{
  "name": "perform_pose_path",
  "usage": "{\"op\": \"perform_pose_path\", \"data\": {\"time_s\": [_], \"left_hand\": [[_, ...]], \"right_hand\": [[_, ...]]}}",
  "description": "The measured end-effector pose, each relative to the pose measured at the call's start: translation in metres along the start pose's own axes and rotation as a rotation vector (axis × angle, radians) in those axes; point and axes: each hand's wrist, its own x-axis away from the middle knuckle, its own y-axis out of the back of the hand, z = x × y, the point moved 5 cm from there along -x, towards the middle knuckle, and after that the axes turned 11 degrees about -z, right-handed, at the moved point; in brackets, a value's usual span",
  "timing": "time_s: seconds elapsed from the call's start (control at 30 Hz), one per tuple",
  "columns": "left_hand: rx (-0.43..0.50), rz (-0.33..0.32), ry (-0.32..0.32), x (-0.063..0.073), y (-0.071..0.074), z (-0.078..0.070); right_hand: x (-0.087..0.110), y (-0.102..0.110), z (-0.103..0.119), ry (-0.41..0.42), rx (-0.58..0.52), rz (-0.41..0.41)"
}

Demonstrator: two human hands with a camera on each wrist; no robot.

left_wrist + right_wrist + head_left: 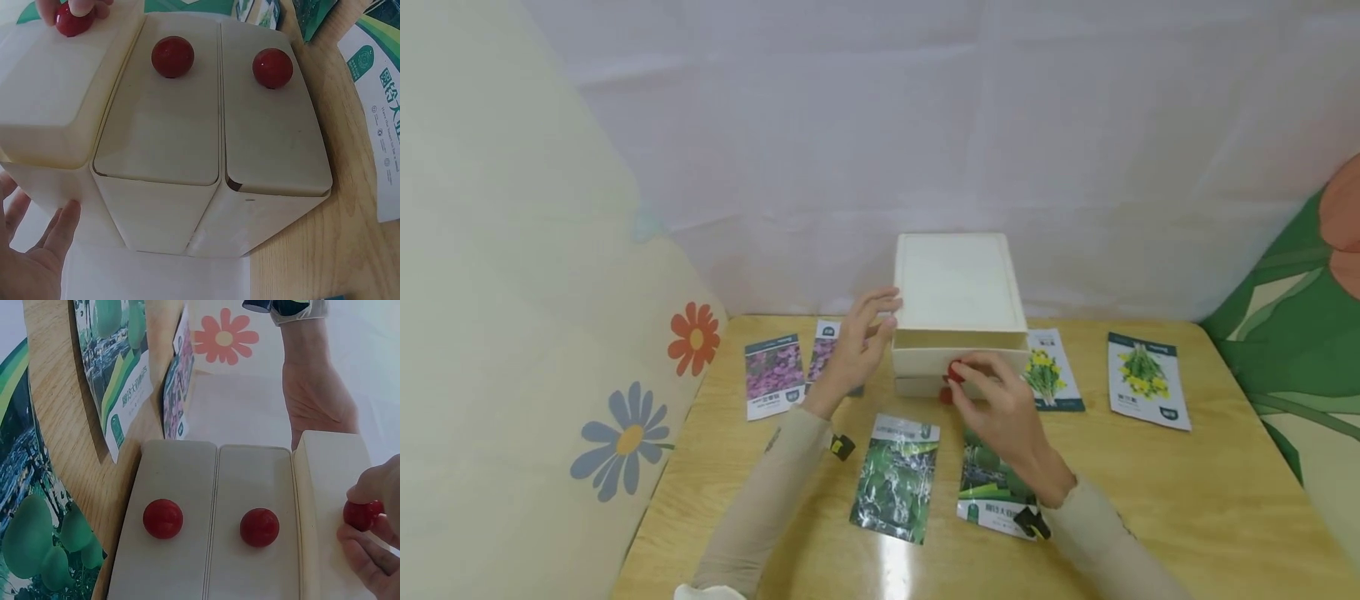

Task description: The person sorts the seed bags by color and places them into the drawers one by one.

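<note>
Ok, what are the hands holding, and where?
The right hand pinches the top drawer by its red knob; the left hand touches the side of the cabinet.

A wrinkled pale cloth point(805, 133) forms the rear boundary. The left panel point(490, 250) is cream, printed with red point(695, 339) and blue-grey point(623, 442) flowers. The right panel point(1296, 321) carries green leaves and coral petals point(1347, 225). The wood-grain tabletop point(1217, 508) reflects a bright light streak point(894, 571) at near centre.

Box point(958, 283) on tbl point(1217, 508), cloth point(865, 125) behind; pkts point(895, 483): 2 L, 2 R, 2 in frt.
</note>
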Motion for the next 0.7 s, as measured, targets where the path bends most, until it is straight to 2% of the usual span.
{"op": "perform_pose_path", "data": {"time_s": [0.23,0.6,0.7], "left_hand": [[0.002,-0.003,-0.009,-0.001,-0.001,-0.003],[-0.018,-0.005,0.005,0.001,0.002,-0.002],[-0.029,0.008,-0.001,0.002,0.001,0.014]], "right_hand": [[0.004,0.002,0.005,-0.007,-0.014,-0.009],[0.007,0.005,0.013,0.067,-0.043,-0.051],[0.009,0.006,0.014,0.078,-0.046,-0.052]]}}
